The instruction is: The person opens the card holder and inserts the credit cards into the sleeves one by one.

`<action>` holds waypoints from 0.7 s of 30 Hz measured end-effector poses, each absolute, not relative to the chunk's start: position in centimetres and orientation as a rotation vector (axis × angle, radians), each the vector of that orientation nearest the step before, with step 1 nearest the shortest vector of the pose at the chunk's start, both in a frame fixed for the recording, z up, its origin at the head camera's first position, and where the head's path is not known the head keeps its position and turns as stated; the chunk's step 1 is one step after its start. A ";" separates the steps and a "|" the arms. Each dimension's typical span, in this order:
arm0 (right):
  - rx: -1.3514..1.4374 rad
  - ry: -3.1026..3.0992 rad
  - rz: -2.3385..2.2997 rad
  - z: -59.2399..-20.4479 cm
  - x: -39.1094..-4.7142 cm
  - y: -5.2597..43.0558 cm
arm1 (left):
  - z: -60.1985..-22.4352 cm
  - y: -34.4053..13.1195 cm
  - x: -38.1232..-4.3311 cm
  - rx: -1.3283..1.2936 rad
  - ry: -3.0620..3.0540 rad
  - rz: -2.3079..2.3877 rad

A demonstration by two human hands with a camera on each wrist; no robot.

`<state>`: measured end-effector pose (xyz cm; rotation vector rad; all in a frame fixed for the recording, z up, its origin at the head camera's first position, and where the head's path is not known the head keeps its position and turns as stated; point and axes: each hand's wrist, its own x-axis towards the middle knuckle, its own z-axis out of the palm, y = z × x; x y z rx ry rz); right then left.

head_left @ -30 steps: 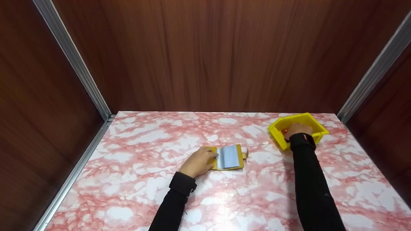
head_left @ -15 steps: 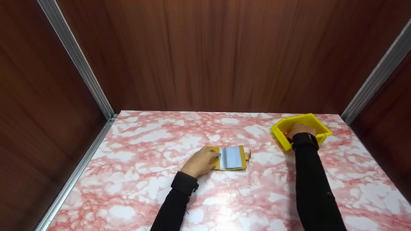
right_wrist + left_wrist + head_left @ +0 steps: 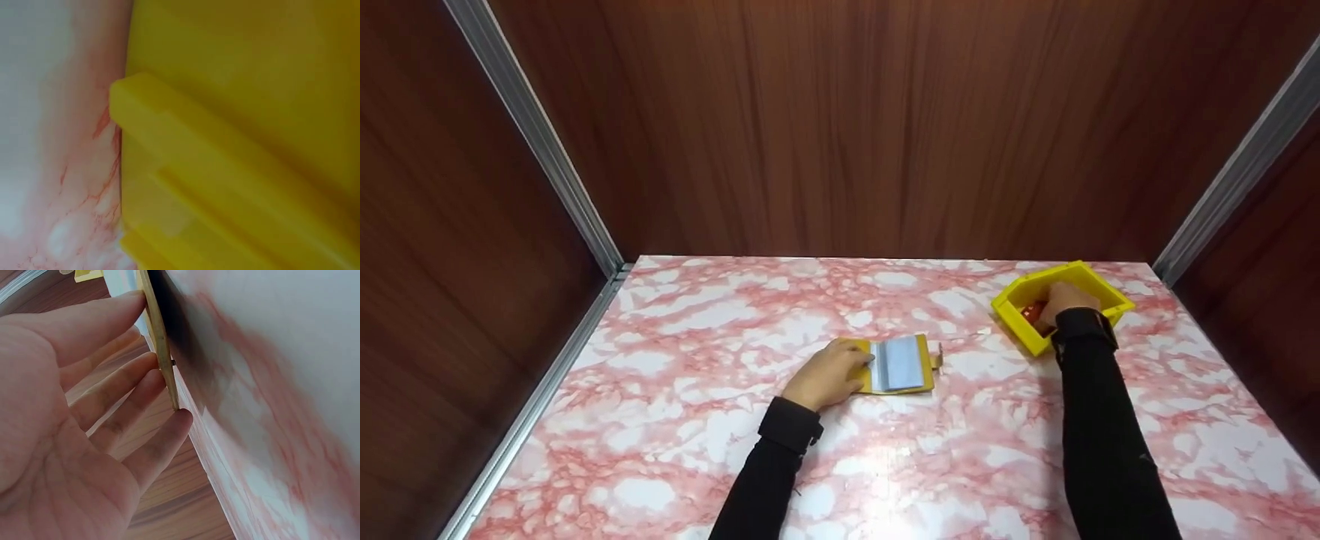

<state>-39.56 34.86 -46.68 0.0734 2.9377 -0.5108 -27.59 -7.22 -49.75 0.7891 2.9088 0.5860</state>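
Note:
In the head view a yellow card holder lies opened flat on the table, clear plastic sleeves showing and a strap at its right edge. My left hand rests on its left cover. The left wrist view shows the cover edge-on, with thumb and fingertips against its upper face and the little finger at its end. My right hand reaches into a yellow bin, beside a shiny red item. Its fingers are hidden there, so I cannot tell what they hold.
The pink-and-white marbled table is enclosed by brown wood-grain panels at the back and sides. Metal posts stand at its corners. In the right wrist view the bin's wall fills most of the picture.
My right hand has shifted slightly to the right inside the bin, and more of the red item shows. The left hand and card holder stay put.

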 end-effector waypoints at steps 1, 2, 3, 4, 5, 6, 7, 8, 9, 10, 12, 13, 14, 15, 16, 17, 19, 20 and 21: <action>0.097 2.922 -0.587 -46.5 -39.4 34.7 | -49.7 -7.3 -27.6 0.786 2.907 0.587; 0.129 2.904 -0.671 -46.5 -39.3 34.7 | -49.7 -7.3 -27.6 0.782 2.902 0.589; 0.165 2.881 -0.760 -46.3 -39.2 34.6 | -49.7 -7.3 -27.6 0.785 2.905 0.589; 0.197 2.862 -0.845 -46.2 -39.2 34.6 | -49.7 -7.3 -27.6 0.784 2.904 0.591; 0.222 2.839 -0.924 -46.2 -39.2 34.6 | -49.7 -7.3 -27.6 0.782 2.902 0.594; 0.243 2.809 -0.988 -46.1 -39.2 34.5 | -49.6 -7.3 -27.6 0.783 2.903 0.593; 0.242 2.799 -0.999 -46.1 -39.4 34.6 | -49.6 -7.3 -27.6 0.784 2.905 0.592; 0.223 2.800 -0.984 -46.1 -39.5 34.7 | -49.6 -7.2 -27.6 0.786 2.906 0.593; 0.198 2.803 -0.956 -46.0 -39.7 34.8 | -49.6 -7.2 -27.6 0.790 2.910 0.590; 0.163 2.806 -0.921 -46.0 -39.9 34.9 | -49.6 -7.2 -27.5 0.789 2.909 0.591; 0.109 2.811 -0.851 -46.0 -40.2 35.1 | -49.5 -7.1 -27.5 0.802 2.920 0.585; 0.097 2.816 -0.846 -46.0 -40.3 35.1 | -49.5 -7.1 -27.5 0.804 2.922 0.586; 0.106 2.824 -0.852 -46.1 -40.4 35.2 | -49.5 -7.1 -27.5 0.806 2.923 0.587; 0.144 2.820 -0.896 -46.1 -40.5 35.2 | -49.5 -7.1 -27.4 0.808 2.925 0.586; 0.180 2.811 -0.956 -46.1 -40.5 35.2 | -49.5 -7.1 -27.4 0.811 2.928 0.586; 0.220 2.808 -1.014 -46.1 -40.5 35.2 | -49.6 -7.1 -27.4 0.813 2.929 0.585; 0.294 2.827 -1.095 -46.1 -40.4 35.1 | -49.6 -7.1 -27.4 0.810 2.928 0.584; 0.315 2.848 -1.111 -46.0 -40.3 35.1 | -49.6 -7.1 -27.5 0.811 2.928 0.586; 0.314 2.866 -1.111 -45.9 -40.3 35.0 | -49.5 -7.1 -27.5 0.811 2.926 0.587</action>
